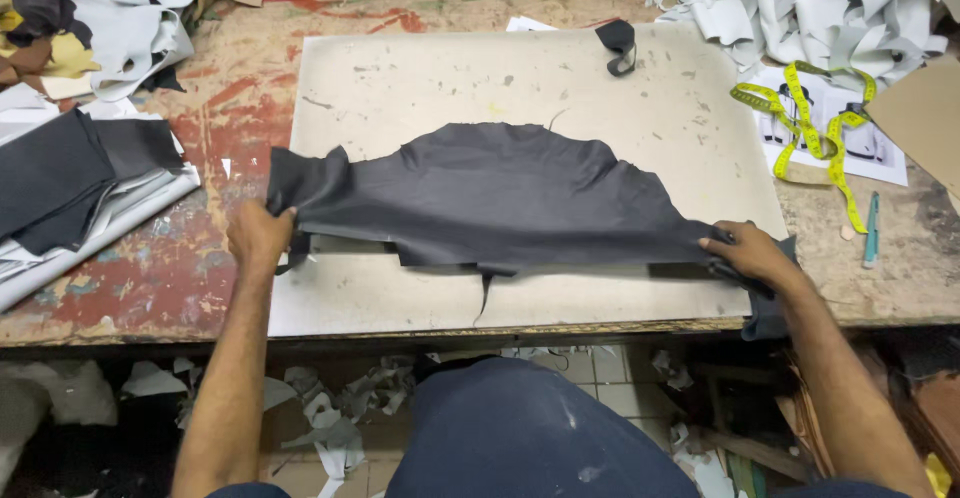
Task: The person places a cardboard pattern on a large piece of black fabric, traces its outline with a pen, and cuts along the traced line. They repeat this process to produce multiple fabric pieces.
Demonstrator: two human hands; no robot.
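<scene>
The dark grey leather piece (500, 193) looks matt and supple, with a fine grain and ragged edges. It lies on a pale cutting board (420, 88), smooth but scratched and stained. The wooden table (240, 88) is rough, smeared with worn red paint.

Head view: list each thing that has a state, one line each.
dark leather piece: spread flat on the cutting board, both ends gripped
left hand: closed on the left end
right hand: closed on the right end
yellow tape measure: loose, tangled
small dark scrap: curled
</scene>
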